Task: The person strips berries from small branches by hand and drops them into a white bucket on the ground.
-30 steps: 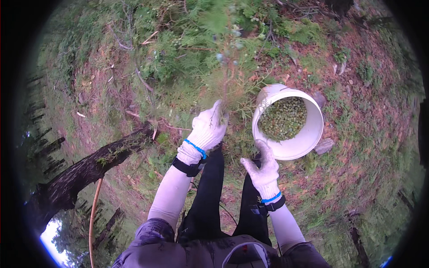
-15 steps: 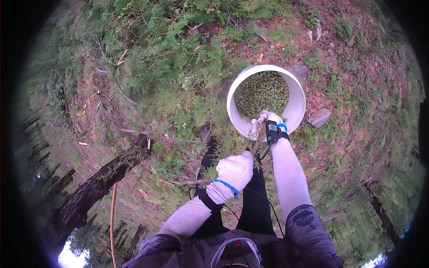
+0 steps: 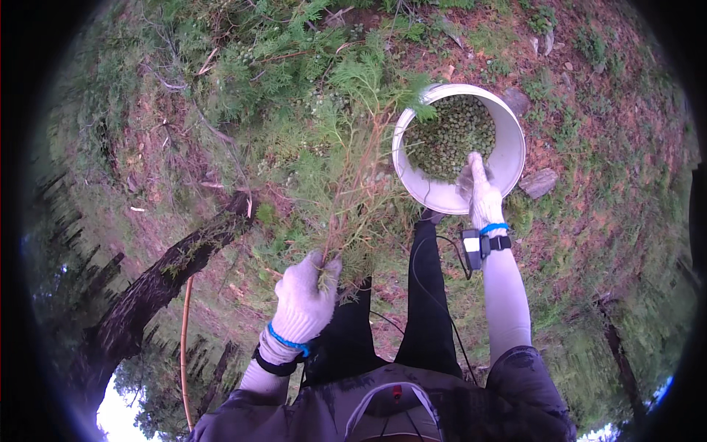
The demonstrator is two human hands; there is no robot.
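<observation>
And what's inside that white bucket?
The white bucket holds many small, roundish, greenish pieces. They cover its bottom and whatever lies under the top layer, and the gloved right hand hides a little of the inside.

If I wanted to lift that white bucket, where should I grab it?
Probably by its rim, coming from the right: the round edge is exposed there, while the leafy branch crowds the left edge and the right hand reaches over the near one.
</observation>
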